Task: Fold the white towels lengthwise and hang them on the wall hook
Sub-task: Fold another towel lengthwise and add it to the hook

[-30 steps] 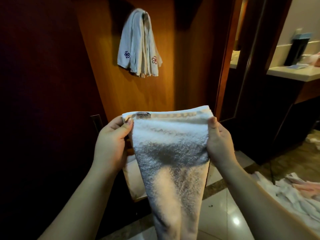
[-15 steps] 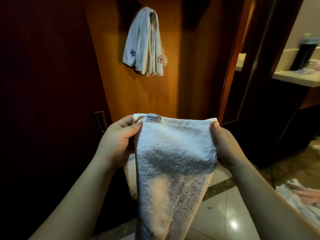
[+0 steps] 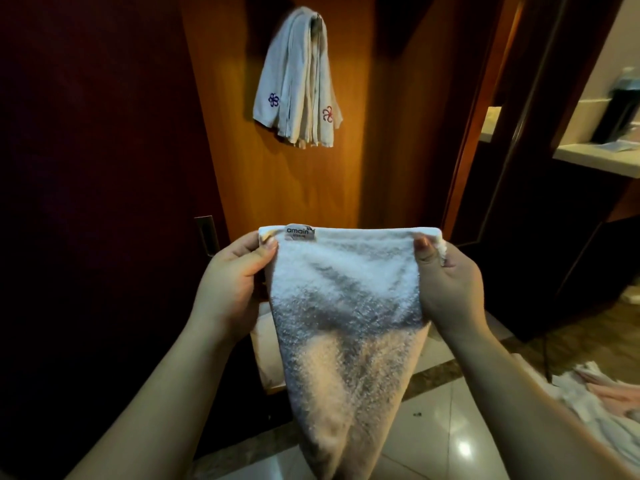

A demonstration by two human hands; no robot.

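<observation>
Held towel [image 3: 346,299] hangs below, seemingly before, the hooked towels [image 3: 298,81].

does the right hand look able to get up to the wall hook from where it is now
Probably yes: nothing stands between the right hand and the wall hook, but it is pinching the white towel, and the hook already carries hung towels.

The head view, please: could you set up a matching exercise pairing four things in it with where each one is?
Things:
1. held white towel
2. hung towels
3. brand label
4. towel pile

Places:
A. on the floor, lower right
B. on the wooden wall's hook
C. by the left hand's thumb
D. pinched between both hands

Pairs: 1-D, 2-B, 3-C, 4-A
</observation>
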